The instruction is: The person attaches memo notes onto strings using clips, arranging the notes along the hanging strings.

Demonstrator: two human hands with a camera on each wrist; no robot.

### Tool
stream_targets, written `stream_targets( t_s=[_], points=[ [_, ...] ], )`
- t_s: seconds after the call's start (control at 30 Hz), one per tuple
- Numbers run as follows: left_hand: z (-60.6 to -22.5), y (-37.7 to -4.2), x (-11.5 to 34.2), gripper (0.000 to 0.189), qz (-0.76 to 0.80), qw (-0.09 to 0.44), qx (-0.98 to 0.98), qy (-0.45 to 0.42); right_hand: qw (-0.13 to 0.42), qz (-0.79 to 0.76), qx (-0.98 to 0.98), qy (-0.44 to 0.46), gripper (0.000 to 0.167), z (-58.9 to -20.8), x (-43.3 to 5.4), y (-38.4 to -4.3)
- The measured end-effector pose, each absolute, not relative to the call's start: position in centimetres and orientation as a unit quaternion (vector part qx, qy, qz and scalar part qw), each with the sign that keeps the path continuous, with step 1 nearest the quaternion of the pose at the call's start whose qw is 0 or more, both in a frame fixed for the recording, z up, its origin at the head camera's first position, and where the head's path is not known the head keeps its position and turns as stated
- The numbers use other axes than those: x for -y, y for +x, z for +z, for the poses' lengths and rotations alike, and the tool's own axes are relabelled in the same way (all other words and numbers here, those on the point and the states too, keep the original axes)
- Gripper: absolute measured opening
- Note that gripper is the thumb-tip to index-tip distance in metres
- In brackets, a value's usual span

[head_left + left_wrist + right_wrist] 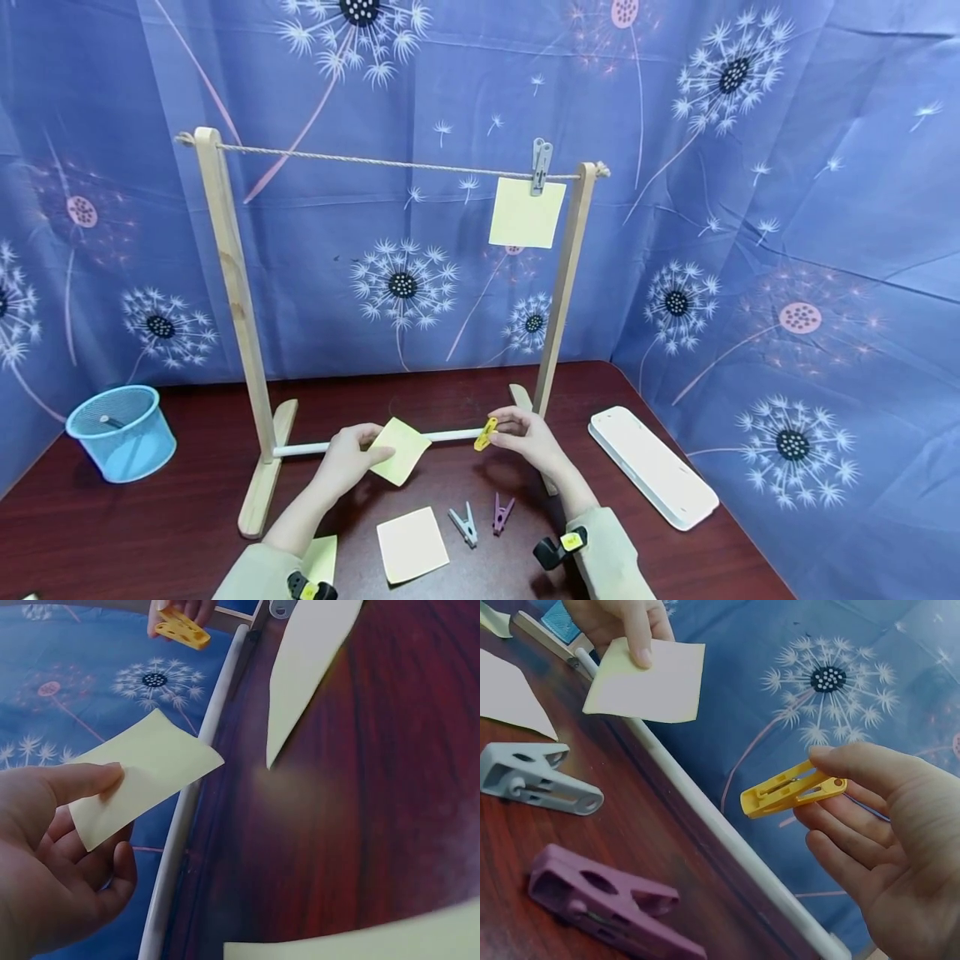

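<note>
While the left hand (347, 458) holds a yellow sticky note (401, 452), the right hand (528, 440) pinches a yellow clothespin (486, 434)

As the head view shows, both hands are raised above the desk (75, 542), near each other but apart. The left grip is narrow on the note: the thumb lies on its face, the fingers are behind. The right grip is also narrow — thumb and fingers hold the clothespin by one end, and its other end is free. On the desk lie a pale grey clothespin (465, 527) and a purple clothespin (503, 514), side by side; to their left is a pale square note (412, 546), and another yellow note (322, 560) is partly hidden by the left forearm (296, 512). Behind stands a wooden frame (234, 275) with a low white bar (453, 435) and a cord (360, 158) on top — there a grey clothespin (540, 167) holds a hanging note (527, 213) near the right post (562, 308).
</note>
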State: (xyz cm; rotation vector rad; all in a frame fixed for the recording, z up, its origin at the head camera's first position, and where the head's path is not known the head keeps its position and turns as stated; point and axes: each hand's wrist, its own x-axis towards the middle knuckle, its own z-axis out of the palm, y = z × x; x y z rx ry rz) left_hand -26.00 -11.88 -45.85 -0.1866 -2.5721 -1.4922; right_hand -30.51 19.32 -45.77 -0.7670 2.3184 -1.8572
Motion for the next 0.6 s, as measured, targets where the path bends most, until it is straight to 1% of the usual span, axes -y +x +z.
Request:
stream_targets(
  t_s=[0.17,0.33,0.47,0.6],
  points=[
    [-45.4,-26.7,12.0,0.024,-0.504,0.096,0.857,-0.056,0.042,-0.594,-0.76,-0.259,0.042,-44.8,-18.8,-30.6],
    [-44.4,-27.4,12.4,0.026,-0.529,0.093,0.842,-0.054,0.035,-0.575,-0.772,-0.269,0.039,-42.8,-18.6,-30.7],
    [-43.5,-27.8,12.4,0.029,-0.547,0.081,0.832,-0.046,0.02,-0.548,-0.787,-0.283,0.037,-40.8,-18.2,-30.6],
    [-42.7,-28.2,12.1,0.031,-0.576,0.057,0.814,-0.044,-0.013,-0.512,-0.801,-0.308,0.037,-38.7,-17.7,-30.6]
  ],
)
